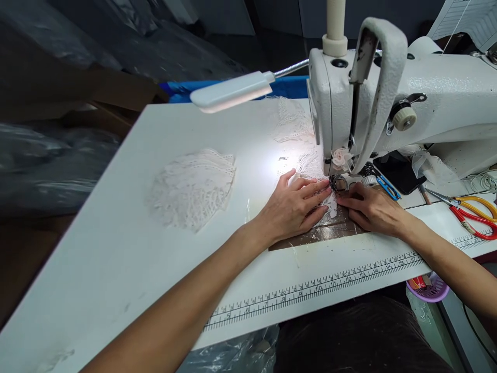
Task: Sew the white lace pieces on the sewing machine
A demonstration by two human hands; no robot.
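Note:
My left hand lies flat, fingers spread, pressing a small piece of white lace onto the table just left of the presser foot of a white sewing machine. My right hand rests flat on the other side, fingertips touching the same lace at the needle. More white lace trails behind the machine head.
A stack of white lace pieces lies to the left on the white table. A lamp hangs over it. Blue thread snips, a dark phone and red and yellow scissors lie right. A ruler strip runs along the front edge.

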